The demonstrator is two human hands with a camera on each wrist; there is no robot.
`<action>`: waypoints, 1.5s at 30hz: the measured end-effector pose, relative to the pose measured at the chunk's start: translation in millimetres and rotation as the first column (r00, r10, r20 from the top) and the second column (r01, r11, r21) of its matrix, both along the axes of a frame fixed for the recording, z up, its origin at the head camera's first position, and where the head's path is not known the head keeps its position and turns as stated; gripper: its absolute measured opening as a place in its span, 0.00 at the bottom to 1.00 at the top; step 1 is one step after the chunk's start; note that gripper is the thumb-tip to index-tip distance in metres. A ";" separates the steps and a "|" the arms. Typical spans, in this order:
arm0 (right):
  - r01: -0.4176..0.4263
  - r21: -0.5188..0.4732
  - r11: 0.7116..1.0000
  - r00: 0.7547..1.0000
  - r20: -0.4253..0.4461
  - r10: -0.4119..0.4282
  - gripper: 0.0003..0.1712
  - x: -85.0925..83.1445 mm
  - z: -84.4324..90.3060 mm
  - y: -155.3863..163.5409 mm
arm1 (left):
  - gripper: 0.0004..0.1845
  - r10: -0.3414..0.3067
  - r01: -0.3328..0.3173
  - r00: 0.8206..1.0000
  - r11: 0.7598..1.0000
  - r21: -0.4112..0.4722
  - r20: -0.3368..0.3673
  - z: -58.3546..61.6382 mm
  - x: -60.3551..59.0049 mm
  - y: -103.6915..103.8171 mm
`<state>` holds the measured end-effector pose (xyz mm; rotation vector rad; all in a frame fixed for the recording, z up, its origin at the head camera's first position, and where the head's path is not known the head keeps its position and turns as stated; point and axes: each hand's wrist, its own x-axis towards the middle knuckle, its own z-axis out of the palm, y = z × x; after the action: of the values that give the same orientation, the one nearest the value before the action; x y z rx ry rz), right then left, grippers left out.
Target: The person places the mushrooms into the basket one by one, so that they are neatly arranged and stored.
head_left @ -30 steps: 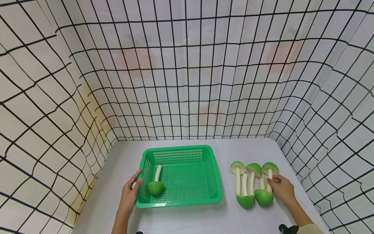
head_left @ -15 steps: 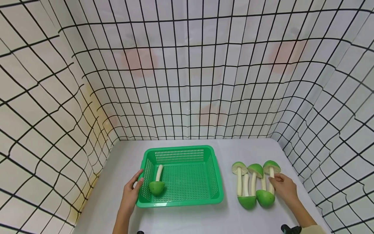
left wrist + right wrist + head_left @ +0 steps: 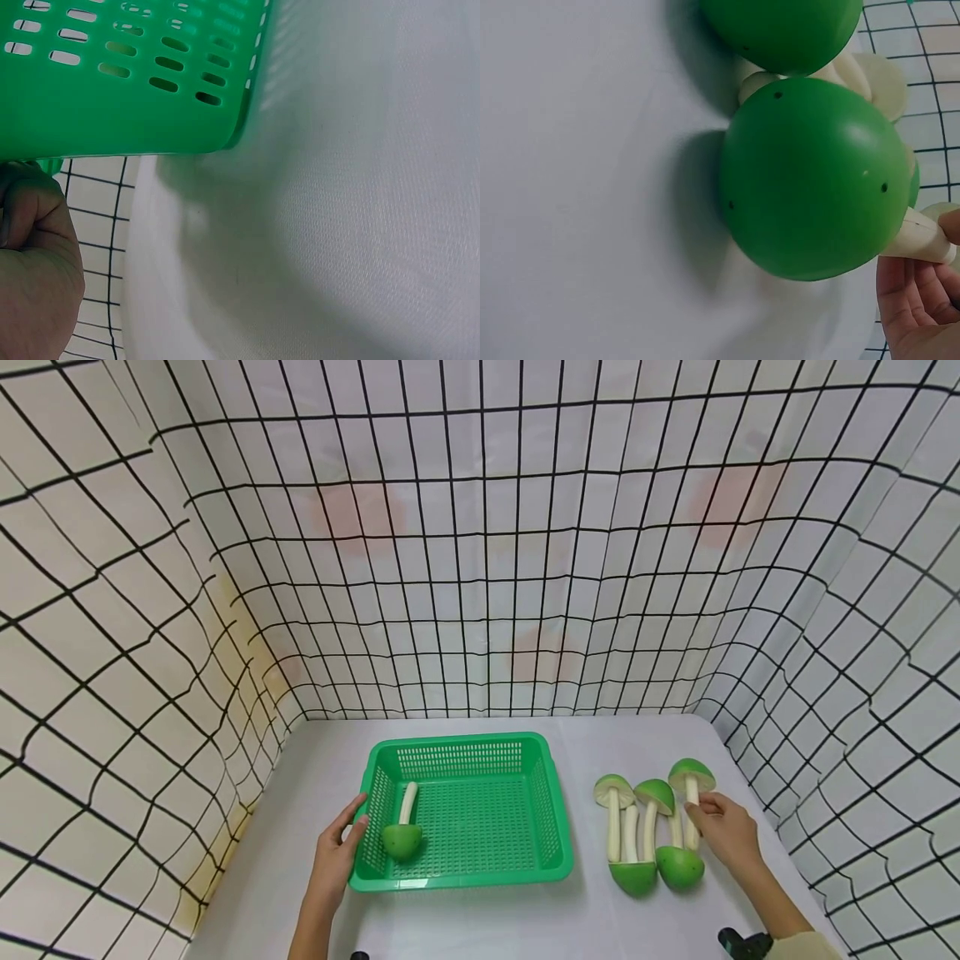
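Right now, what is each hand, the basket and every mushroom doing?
Green plastic basket: upright on table, one mushroom inside.
Green-capped toy mushroom in basket: lying flat.
Rightmost green-capped mushroom: stem pinched by right hand.
Four other mushrooms: lying side by side.
Left hand: holding basket's left rim.
Right hand: pinching mushroom stem.

The basket [image 3: 461,814] is perforated green plastic; the mushrooms' [image 3: 810,176] caps smooth, faintly glossy; the table [image 3: 360,225] matt cloth.

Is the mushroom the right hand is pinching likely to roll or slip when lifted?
The mushroom, pinched at its stalk by the right hand, looks smooth and glossy, so it may slip. Its round cap suggests it could roll if released. It appears rigid, probably light.
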<state>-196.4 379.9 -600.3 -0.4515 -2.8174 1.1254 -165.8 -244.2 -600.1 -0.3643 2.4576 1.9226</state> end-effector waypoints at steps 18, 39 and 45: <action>-0.067 -0.110 0.992 0.995 -0.085 0.058 0.32 -8.4 26.2 -32.3 | 0.28 0.000 0.000 1.000 1.000 -0.023 -0.010 2.3 -1.7 0.7; -0.137 -0.195 0.971 0.989 -0.085 0.122 0.29 -25.0 42.9 -89.1 | 0.26 0.018 -0.018 1.000 1.000 -0.019 0.006 2.7 0.7 2.0; -0.150 -0.244 0.958 0.986 -0.103 0.128 0.28 -28.3 45.4 -105.5 | 0.27 0.019 -0.019 1.000 0.999 -0.033 -0.004 2.6 1.3 2.0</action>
<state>-224.7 274.3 -554.9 -0.2144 -2.6779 1.5012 -164.5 -242.3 -597.5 -0.3860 2.5003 1.8936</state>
